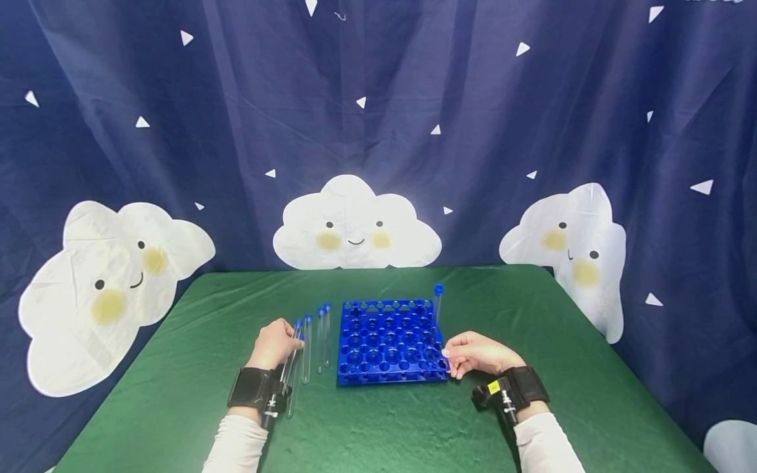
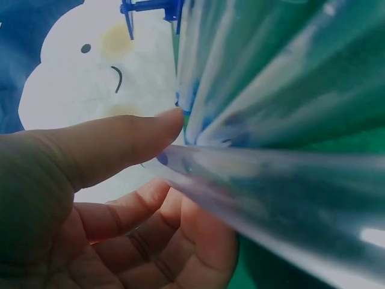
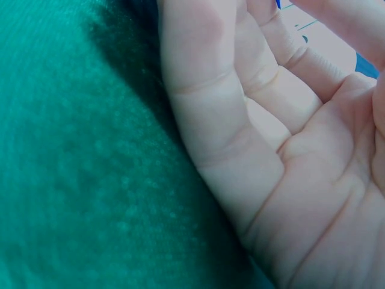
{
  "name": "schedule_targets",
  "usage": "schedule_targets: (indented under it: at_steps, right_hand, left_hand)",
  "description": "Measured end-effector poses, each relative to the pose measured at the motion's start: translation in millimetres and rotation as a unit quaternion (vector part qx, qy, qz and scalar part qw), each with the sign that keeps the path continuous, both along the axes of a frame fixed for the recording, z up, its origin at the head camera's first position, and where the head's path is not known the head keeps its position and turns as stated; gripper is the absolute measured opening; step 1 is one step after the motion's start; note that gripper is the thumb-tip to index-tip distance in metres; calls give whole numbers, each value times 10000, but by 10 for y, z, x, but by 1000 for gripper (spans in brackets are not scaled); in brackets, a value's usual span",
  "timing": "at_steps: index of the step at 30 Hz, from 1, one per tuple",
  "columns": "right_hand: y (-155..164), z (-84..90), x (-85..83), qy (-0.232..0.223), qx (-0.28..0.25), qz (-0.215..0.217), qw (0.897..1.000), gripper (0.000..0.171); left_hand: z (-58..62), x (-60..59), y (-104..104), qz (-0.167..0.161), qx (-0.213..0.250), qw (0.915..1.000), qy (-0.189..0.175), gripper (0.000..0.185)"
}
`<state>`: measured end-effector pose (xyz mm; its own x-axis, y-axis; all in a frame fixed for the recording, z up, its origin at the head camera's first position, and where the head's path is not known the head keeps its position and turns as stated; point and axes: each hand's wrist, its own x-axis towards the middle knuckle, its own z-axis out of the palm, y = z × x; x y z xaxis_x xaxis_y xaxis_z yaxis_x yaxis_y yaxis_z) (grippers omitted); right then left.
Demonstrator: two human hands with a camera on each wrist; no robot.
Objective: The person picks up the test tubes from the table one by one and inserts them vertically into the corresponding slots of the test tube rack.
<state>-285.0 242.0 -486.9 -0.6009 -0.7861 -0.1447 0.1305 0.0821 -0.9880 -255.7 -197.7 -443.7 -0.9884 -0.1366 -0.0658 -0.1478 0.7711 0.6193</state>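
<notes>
Left hand (image 1: pixel 275 343) pinches a slim, clear, blue-capped tube (image 2: pixel 289 195); right hand (image 1: pixel 481 355) pinches the blue plastic rack (image 1: pixel 393 376), likely steadying it.

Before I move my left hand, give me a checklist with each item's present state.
1. Left hand pinching a slim clear tube with a blue cap: ok, near the cap.
2. That tube upright: not ok, it is tilted.
3. Right hand at the front right corner of the blue plastic rack: ok.
4. Right hand's hold firm: cannot tell.
5. Free places in the rack: ok, most are empty.
6. Low path to the rack unobstructed: probably not ok; other clear blue-capped tubes lie on the green table in between.
</notes>
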Motion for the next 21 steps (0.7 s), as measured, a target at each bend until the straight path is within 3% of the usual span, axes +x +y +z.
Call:
schedule_targets:
  at_steps: [12,21]
  right_hand:
    - [4,-13,13,-13,0,-27,10000,24]
    - [-9,22,9,32,46,-23,10000,23]
  left_hand:
    - [258,43,171,-71,-198,9986,486,30]
    - [465,83,353,-394,102,9897,1374,30]
